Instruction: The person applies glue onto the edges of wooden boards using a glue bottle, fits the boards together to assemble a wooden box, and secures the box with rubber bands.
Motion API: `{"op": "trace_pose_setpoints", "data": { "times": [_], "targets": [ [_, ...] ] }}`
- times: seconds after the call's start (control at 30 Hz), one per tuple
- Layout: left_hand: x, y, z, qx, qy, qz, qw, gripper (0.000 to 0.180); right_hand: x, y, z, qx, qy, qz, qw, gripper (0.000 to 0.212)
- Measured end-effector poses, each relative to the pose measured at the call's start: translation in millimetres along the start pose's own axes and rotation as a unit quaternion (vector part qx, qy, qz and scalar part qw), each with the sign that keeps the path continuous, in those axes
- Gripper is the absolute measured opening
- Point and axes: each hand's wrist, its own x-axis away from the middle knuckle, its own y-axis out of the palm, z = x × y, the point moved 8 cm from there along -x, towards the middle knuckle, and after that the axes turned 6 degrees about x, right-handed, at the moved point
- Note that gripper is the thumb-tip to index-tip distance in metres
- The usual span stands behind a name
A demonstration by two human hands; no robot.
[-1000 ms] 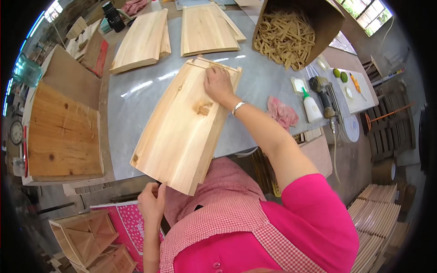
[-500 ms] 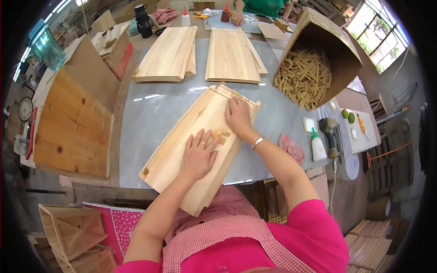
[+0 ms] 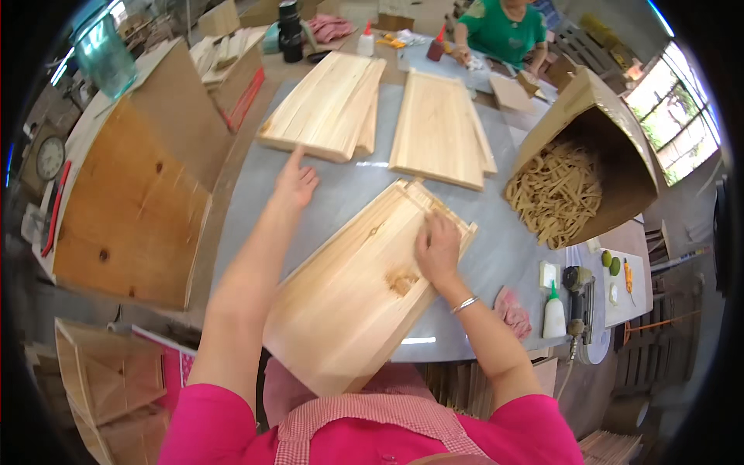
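Note:
A stack of pale wooden boards (image 3: 341, 291) lies slantwise before me, its near end over the table edge. A dark knot patch marks its face, and narrow strips run across its far end. My right hand (image 3: 438, 246) is over that far end with bent, slightly blurred fingers; whether anything is between them cannot be made out. My left hand (image 3: 297, 182) reaches forward, index finger stretched out to the near edge of the back left board stack (image 3: 322, 105), the other fingers loosely curled. It holds nothing. Another board stack (image 3: 438, 128) lies to its right.
A tilted cardboard box (image 3: 620, 139) of tan elastic bands (image 3: 556, 194) stands right. Near it are a pink cloth (image 3: 512, 311), a white glue bottle (image 3: 553, 316) and an air nailer (image 3: 578, 298). A plywood panel (image 3: 132, 209) stands left. A person in green (image 3: 504, 35) sits across.
My left hand has left the front boards and moved forward to the back left stack. My right hand stays at the far end, fingers more bent. The whole view has shifted.

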Motion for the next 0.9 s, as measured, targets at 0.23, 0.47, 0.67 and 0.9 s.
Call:
{"op": "trace_pose_setpoints", "data": {
  "times": [0.23, 0.47, 0.67, 0.9],
  "targets": [
    [-72, 13, -18, 0.107, -0.02, -0.063, 0.992, 0.06, 8, -2, -2, 0.009, 0.019, -0.004, 1.0, 0.036],
    [-12, 13, 27, 0.09, -0.001, -0.084, 0.992, 0.034, 13, -6, -9, 0.008, 0.006, 0.028, 1.0, 0.032],
    [155, -77, 28, 0.073, -0.017, -0.153, 0.985, 0.038, 9, -7, 0, 0.004, 0.002, 0.05, 0.999, 0.03],
    [355, -197, -13, 0.03, -0.056, -0.104, 0.993, 0.058, -2, -15, 58, -0.115, 0.101, 0.12, 0.981, 0.027]
  ]
}}
